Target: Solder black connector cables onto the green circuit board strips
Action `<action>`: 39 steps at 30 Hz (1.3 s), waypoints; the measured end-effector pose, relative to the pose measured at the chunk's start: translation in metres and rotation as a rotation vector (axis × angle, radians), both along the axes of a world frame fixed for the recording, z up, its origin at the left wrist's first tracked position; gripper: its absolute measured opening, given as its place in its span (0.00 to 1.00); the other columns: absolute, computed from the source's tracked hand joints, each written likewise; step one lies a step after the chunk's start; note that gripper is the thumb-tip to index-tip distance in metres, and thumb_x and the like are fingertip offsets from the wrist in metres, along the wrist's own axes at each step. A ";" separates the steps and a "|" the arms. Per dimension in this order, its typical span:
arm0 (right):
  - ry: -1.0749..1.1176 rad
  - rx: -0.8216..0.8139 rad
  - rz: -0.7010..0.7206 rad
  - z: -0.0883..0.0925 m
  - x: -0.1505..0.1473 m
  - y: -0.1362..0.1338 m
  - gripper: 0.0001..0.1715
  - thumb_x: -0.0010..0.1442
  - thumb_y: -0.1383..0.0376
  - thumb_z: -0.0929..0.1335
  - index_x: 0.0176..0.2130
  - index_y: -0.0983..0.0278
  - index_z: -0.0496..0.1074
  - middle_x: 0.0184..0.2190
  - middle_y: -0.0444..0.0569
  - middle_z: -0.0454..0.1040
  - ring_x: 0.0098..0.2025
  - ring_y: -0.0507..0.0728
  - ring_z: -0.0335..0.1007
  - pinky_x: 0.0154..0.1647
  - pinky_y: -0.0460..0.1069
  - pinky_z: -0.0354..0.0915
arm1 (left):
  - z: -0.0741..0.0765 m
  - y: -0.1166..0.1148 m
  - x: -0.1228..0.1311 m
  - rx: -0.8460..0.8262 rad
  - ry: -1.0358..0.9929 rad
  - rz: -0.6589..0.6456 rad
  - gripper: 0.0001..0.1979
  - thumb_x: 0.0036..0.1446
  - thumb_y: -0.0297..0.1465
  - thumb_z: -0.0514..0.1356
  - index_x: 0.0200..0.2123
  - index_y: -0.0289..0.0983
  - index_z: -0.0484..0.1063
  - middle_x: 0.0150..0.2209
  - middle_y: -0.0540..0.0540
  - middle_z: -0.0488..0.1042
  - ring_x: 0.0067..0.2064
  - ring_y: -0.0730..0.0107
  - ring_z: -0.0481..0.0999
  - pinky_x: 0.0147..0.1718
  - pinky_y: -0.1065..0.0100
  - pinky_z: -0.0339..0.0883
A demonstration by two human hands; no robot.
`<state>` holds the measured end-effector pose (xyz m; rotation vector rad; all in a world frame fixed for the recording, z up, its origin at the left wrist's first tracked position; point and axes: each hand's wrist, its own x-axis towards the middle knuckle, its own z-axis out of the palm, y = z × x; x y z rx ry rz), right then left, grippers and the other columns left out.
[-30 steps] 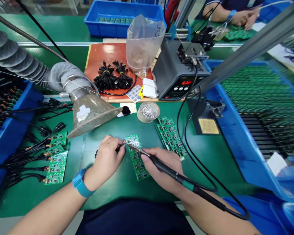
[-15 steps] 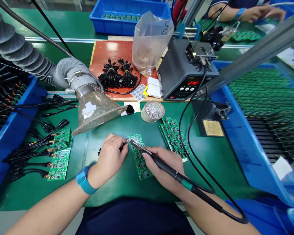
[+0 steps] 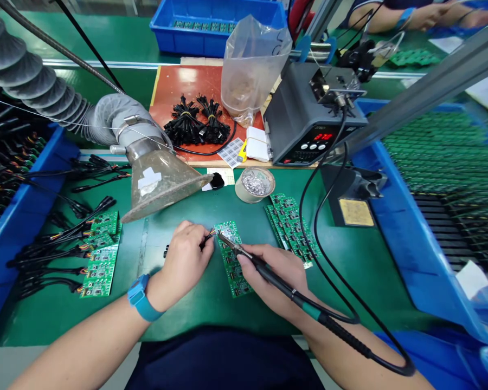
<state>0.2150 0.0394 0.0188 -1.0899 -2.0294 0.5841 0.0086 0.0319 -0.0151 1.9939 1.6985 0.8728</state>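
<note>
A green circuit board (image 3: 232,265) lies on the green mat in front of me. My left hand (image 3: 185,260) is closed, pinching a black cable with coloured wire ends (image 3: 206,238) against the board's upper left corner. My right hand (image 3: 278,276) grips a soldering iron (image 3: 264,271) like a pen; its tip touches the board's top edge where the wires meet it. The iron's black cord runs off to the lower right.
A fume-extractor funnel (image 3: 158,181) hangs just above left. Finished boards with cables (image 3: 100,252) lie at left, a stack of boards (image 3: 293,227) at right, a solder-wool tin (image 3: 254,185), the soldering station (image 3: 313,119), blue bins on both sides. Another person's hands (image 3: 427,13) work at top right.
The view has shifted slightly, so everything sits a little to the right. Both hands stay on the board's top corner with the iron tip at the wires.
</note>
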 end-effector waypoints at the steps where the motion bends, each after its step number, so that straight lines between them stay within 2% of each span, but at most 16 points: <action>1: 0.001 0.001 0.002 0.000 0.000 0.000 0.04 0.66 0.67 0.70 0.42 0.60 0.76 0.28 0.44 0.81 0.25 0.53 0.77 0.32 0.46 0.76 | 0.000 0.000 0.000 0.001 0.002 -0.003 0.08 0.62 0.24 0.62 0.30 0.39 0.69 0.28 0.48 0.70 0.34 0.61 0.67 0.34 0.62 0.64; 30: 0.005 0.045 0.034 0.001 0.001 0.000 0.04 0.65 0.68 0.70 0.42 0.61 0.76 0.30 0.46 0.82 0.28 0.54 0.79 0.32 0.46 0.76 | 0.000 -0.001 0.001 -0.003 0.033 -0.007 0.08 0.61 0.23 0.63 0.31 0.38 0.70 0.27 0.48 0.69 0.34 0.61 0.67 0.34 0.62 0.64; 36: -0.004 0.090 -0.051 0.004 0.003 0.000 0.03 0.65 0.69 0.71 0.41 0.63 0.77 0.32 0.47 0.83 0.30 0.54 0.80 0.35 0.46 0.77 | 0.001 -0.001 0.000 -0.018 0.036 -0.016 0.08 0.61 0.23 0.63 0.30 0.38 0.70 0.27 0.48 0.69 0.35 0.61 0.67 0.34 0.62 0.64; 39: 0.002 0.086 -0.026 0.003 0.002 0.000 0.04 0.65 0.69 0.71 0.41 0.62 0.76 0.31 0.46 0.82 0.28 0.53 0.79 0.33 0.46 0.76 | 0.001 0.000 0.000 -0.013 0.036 -0.016 0.08 0.60 0.22 0.63 0.30 0.38 0.70 0.27 0.48 0.69 0.34 0.61 0.67 0.34 0.62 0.64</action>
